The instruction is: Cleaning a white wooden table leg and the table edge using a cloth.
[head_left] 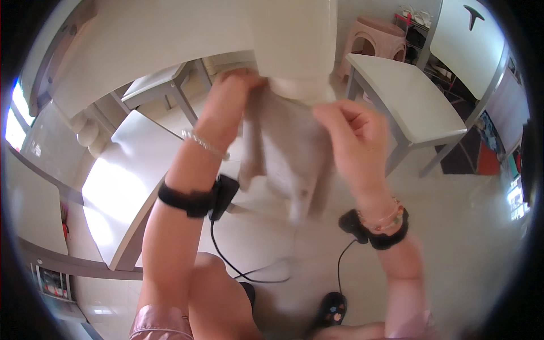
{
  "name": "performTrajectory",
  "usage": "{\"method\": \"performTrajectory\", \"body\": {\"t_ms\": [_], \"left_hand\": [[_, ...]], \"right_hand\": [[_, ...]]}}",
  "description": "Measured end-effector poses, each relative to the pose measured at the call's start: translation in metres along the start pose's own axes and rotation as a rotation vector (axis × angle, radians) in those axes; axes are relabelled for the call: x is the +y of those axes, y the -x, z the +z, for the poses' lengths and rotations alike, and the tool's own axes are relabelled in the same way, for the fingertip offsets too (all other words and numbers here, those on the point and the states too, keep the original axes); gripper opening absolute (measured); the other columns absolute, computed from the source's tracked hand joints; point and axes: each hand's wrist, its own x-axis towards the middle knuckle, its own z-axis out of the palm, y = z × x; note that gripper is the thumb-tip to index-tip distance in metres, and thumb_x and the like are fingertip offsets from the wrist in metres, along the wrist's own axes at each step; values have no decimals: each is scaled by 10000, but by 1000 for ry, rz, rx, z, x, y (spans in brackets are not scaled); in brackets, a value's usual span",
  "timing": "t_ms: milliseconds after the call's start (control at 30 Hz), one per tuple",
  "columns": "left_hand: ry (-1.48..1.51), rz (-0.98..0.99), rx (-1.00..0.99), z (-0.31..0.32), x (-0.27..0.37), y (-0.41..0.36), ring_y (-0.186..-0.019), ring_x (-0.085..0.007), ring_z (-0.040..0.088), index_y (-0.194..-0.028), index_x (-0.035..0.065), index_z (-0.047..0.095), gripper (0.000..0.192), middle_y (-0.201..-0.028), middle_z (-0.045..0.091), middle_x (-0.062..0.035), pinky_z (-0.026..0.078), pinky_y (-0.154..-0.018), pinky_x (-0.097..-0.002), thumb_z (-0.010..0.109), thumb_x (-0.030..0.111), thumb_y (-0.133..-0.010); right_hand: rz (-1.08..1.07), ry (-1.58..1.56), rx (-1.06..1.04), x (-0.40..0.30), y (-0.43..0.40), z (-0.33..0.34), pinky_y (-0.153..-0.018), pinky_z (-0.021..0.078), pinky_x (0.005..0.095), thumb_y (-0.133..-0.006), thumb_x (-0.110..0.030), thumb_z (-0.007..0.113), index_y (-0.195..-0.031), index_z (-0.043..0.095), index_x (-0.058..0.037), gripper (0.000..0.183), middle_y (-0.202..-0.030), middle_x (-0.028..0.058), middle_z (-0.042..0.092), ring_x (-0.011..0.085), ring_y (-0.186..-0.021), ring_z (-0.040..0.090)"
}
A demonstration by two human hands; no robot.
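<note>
A greyish-beige cloth (289, 144), blurred by motion, hangs between my two hands above the tiled floor. My left hand (243, 80) grips its upper left corner, close to the table's underside edge. At the upper right corner of the cloth, my right hand (355, 127) pinches it between thumb and fingers. The lower end of the cloth dangles loose in uneven folds. Behind its top edge stands a white rounded pedestal (297, 42).
A white table (170, 29) spans the top left. White chairs stand at right (408, 97) and left (127, 170), with another behind (157, 80). A pink plastic stool (374, 38) is at the back. Black cables (263, 280) hang from my wrist straps.
</note>
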Motion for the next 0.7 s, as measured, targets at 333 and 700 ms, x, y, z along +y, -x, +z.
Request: {"method": "performTrajectory", "body": {"t_ms": [333,700], "left_hand": [[340,-155,-340,-5,-11,-49,-1029,-189,581,-1106,-53,609,219,-1143,631,-110,471,-929,-318,540,60,-931],[-87,-110,-132,-22,-5,-50,-724,-106,476,-972,39,646,123,-870,609,-2,373,-650,-265,603,138,-914]], "right_hand": [[11,161,-73,-12,0,22,-469,399,269,-886,-166,649,-756,655,67,267,-546,95,610,120,-475,552],[243,-61,-118,-18,-13,1,-521,346,207,-875,-199,687,-823,715,45,251,-666,-51,584,16,-603,468]]}}
